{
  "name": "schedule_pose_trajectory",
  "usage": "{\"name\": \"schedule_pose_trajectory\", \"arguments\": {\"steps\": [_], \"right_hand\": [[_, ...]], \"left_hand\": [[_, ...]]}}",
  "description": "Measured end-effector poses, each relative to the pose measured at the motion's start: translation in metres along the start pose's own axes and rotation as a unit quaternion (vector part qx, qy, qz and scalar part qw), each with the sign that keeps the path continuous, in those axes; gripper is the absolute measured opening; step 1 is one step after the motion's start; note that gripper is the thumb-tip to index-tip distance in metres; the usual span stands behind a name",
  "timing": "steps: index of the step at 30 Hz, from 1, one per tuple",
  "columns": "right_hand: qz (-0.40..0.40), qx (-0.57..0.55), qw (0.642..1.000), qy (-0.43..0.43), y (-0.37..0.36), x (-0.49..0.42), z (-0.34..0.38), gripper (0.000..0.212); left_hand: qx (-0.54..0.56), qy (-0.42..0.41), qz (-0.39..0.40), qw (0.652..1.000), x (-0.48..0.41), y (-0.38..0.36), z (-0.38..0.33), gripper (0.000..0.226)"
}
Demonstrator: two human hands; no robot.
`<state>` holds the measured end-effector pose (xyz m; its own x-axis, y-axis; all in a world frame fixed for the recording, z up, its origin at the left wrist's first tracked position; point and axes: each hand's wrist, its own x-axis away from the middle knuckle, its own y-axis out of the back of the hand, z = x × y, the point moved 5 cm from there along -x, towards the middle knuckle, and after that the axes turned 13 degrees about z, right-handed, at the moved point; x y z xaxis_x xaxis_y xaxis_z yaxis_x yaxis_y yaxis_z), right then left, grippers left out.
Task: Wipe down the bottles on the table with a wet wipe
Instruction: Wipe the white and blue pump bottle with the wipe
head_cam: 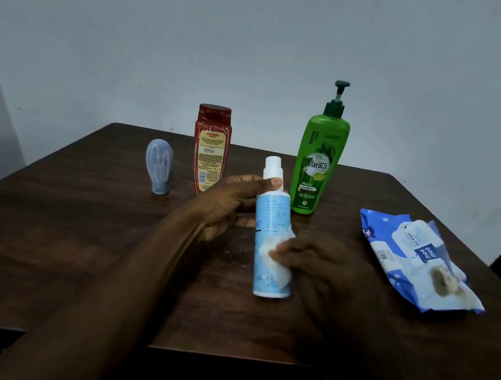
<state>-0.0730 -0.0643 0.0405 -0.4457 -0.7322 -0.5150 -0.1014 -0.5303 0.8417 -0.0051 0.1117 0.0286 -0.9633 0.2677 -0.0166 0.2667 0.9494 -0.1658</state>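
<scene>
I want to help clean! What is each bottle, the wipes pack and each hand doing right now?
Light blue bottle: held, cap on.
Wet wipe: pressed on the light blue bottle.
Left hand: grips the light blue bottle near its neck.
Right hand: holds the wet wipe.
Green pump bottle: upright, untouched.
Red bottle: upright, cap on.
Grey tube: standing on its cap.
Wipes pack: lying flat, flap looks open.

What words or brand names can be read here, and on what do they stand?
"Vatika": green pump bottle, front label.
"Henna": same bottle, running vertically.
"Karthika": red bottle, top of label.
"mee mee": wet wipes pack, upside down from this view.
Light blue bottle: print too blurred to read.
Grey bottle: no text visible.
All other small print: too small to read.
</scene>
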Motion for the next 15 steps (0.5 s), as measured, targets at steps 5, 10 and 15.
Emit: {"name": "schedule_pose_trajectory", "arguments": {"steps": [5, 10, 15], "right_hand": [[-0.079, -0.068, 0.993, -0.050, 0.020, -0.037, -0.018, 0.026], [-0.096, -0.060, 0.993, -0.039, 0.020, -0.058, -0.020, 0.022], [-0.060, 0.014, 0.998, -0.019, 0.004, -0.035, -0.003, 0.027]], "left_hand": [[0.007, -0.020, -0.003, 1.000, 0.001, 0.001, 0.001, 0.051], [0.008, -0.023, -0.012, 1.000, 0.002, 0.002, 0.003, 0.054], [-0.010, -0.020, -0.015, 1.000, 0.001, 0.003, 0.003, 0.048]]}}
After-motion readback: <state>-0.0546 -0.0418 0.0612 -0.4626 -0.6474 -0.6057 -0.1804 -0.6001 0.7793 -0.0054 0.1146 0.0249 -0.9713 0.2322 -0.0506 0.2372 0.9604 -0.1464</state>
